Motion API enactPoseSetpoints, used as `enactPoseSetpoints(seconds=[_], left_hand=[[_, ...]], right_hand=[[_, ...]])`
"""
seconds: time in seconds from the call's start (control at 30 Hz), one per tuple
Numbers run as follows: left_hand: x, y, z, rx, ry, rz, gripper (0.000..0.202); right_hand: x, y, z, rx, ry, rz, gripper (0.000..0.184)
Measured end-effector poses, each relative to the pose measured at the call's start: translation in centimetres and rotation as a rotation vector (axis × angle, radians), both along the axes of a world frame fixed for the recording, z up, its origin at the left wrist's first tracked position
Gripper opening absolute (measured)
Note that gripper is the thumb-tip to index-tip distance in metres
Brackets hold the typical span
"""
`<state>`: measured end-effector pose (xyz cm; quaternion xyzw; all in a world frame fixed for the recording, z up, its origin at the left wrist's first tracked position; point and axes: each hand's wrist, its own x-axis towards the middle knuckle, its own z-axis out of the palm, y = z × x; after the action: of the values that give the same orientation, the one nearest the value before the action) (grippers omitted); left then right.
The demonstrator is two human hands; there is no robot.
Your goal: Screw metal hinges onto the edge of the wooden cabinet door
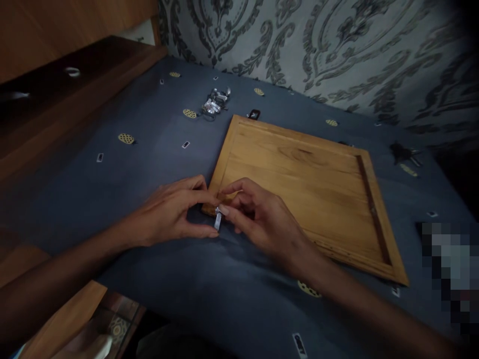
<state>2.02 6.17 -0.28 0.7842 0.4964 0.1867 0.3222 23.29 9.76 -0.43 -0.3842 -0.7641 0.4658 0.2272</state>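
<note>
My left hand (168, 212) pinches a small shiny metal clip (217, 221) between thumb and index finger, near the board's front left corner. My right hand (264, 219) closes on the upper end of the same clip with its thumb and fingers. The clip stands roughly upright between the two hands, and its exact form is too small to make out. Just behind and to the right lies a framed wooden board (299, 174), flat on the blue patterned tablecloth (157, 284). My right hand and forearm cover part of its front left area.
A heap of similar metal pieces (215, 103) lies at the back. Beside the board's far edge is a small black object (254, 114). A bunch of keys (406, 152) lies at the far right. Patterned wallpaper (284, 45) and a wooden cabinet (78, 30) border the table.
</note>
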Motion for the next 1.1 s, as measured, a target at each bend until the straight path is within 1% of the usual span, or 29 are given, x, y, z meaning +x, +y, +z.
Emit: enactPoseSetpoints(seconds=[0.1,0.17,0.2,0.27,0.33,0.43,0.5,0.67,0.77,1.0,1.1], left_hand=[[-0.1,0.0,0.0,0.007,0.01,-0.001,0.034],[-0.2,0.0,-0.1,0.014,0.008,-0.004,0.036],[-0.2,-0.1,-0.1,0.018,0.005,-0.006,0.036],[-0.3,-0.1,-0.2,0.028,0.001,-0.011,0.037],[-0.3,-0.1,-0.3,0.039,-0.004,-0.014,0.038],[-0.2,0.0,-0.3,0.045,-0.013,-0.016,0.038],[-0.2,0.0,-0.2,0.041,-0.011,-0.017,0.036],[-0.2,0.0,-0.4,0.058,-0.024,-0.017,0.035],[-0.3,0.0,-0.4,0.052,-0.018,-0.02,0.035],[-0.3,0.0,-0.5,0.055,-0.017,-0.014,0.038],[-0.2,0.0,-0.5,0.062,-0.028,-0.014,0.036]], right_hand=[[0.6,-0.4,0.3,0.049,0.053,-0.043,0.011],[1.1,-0.7,0.3,0.146,0.052,-0.069,0.006],[1.4,-0.9,0.2,0.223,0.036,-0.063,0.004],[2.0,-1.2,-0.1,0.41,-0.027,0.002,0.008],[2.4,-1.5,-0.3,0.594,-0.104,0.11,0.016],[2.7,-2.0,-0.7,0.775,-0.163,0.24,0.024],[2.7,-2.3,-1.1,0.815,-0.167,0.276,0.023],[2.6,-2.5,-1.7,0.842,-0.255,0.325,0.02],[2.6,-2.6,-1.6,0.889,-0.277,0.347,0.02],[2.4,-2.9,-1.7,0.876,-0.27,0.295,0.022],[2.3,-2.8,-1.4,0.906,-0.287,0.341,0.025]])
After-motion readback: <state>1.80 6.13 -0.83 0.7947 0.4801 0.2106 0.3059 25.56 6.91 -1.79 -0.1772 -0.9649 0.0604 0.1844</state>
